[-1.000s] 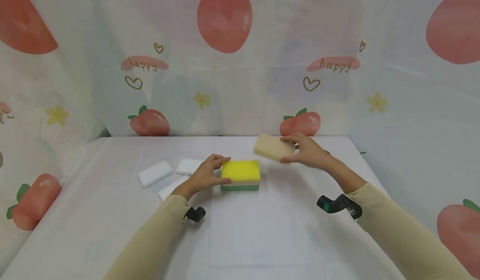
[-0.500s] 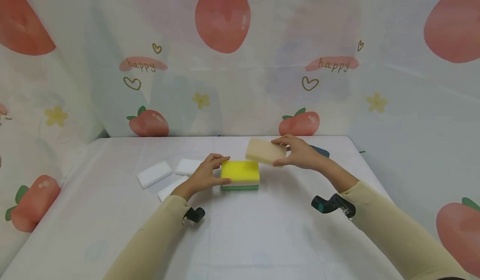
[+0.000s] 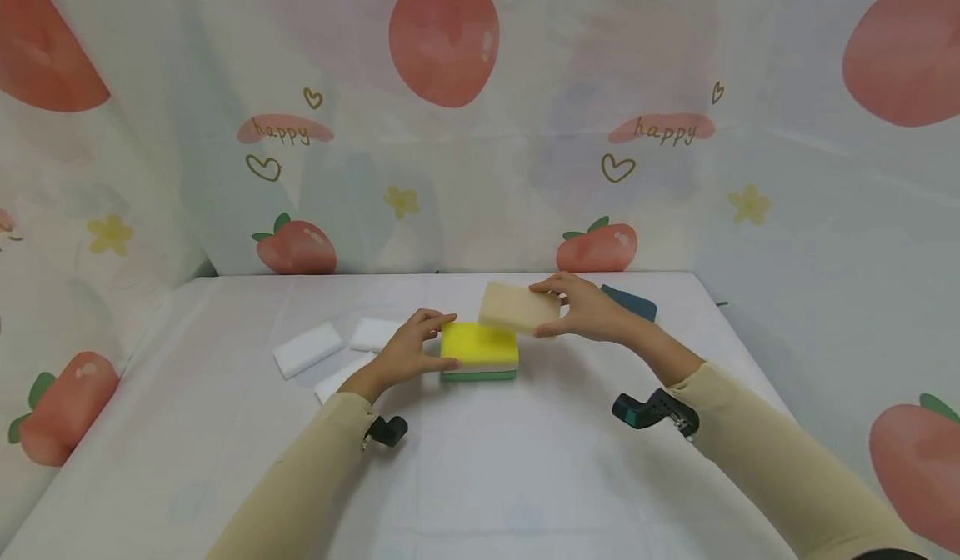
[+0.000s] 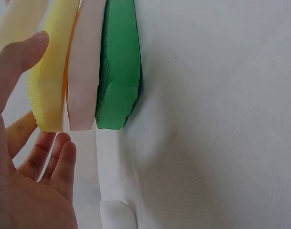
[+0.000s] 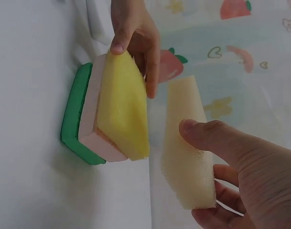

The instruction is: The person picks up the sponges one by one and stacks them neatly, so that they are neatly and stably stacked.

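Observation:
A low stack stands mid-table: a yellow sponge [image 3: 480,342] on top, a pale pinkish sponge [image 4: 83,67] under it and a green one [image 3: 483,374] at the bottom. My left hand [image 3: 405,350] holds the yellow sponge at its left end, thumb at the front corner and forefinger at the back. Above the stack's back right part, my right hand [image 3: 588,308] grips a cream sponge [image 3: 517,307] by its right end, thumb on one side and fingers on the other. A gap shows between cream and yellow in the right wrist view [image 5: 188,157].
Several white sponges [image 3: 307,350] lie left of the stack, partly behind the left hand. A dark blue sponge or pad [image 3: 632,302] lies at the back right, half hidden by my right hand. White cloth [image 3: 480,477] covers the table; a fruit-print curtain [image 3: 480,168] hangs behind.
My right hand has carried the cream sponge left and slightly down, over the stack. More of the dark blue piece now shows. The left hand and the stack stay put.

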`<action>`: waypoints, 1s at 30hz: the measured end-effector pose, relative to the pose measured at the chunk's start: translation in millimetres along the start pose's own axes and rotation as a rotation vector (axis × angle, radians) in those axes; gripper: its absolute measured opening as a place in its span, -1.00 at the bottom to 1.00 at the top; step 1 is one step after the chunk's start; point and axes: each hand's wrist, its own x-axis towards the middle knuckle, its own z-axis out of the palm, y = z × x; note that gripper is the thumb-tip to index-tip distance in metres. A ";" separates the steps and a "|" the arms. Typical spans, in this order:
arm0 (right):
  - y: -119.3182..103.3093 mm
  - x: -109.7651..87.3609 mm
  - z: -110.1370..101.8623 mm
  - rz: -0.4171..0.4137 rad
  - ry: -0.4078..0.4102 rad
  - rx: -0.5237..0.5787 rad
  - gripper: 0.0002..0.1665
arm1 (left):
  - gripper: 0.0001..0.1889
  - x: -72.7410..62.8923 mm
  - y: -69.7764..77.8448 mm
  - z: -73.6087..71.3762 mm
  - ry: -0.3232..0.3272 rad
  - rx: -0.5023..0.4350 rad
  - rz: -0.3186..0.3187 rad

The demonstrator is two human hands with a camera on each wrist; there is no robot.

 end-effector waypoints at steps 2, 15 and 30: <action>-1.2 0.9 1.0 -0.010 -0.001 0.002 -0.14 | -0.14 -0.7 0.6 -1.3 0.001 -0.011 -0.006; -7.6 7.7 9.9 -0.032 -0.026 0.018 -0.14 | -0.15 -0.3 -2.7 -2.2 0.001 -0.034 0.017; -12.9 15.8 20.4 -0.055 -0.067 0.051 -0.16 | -0.16 1.7 -7.9 0.5 0.008 -0.045 0.030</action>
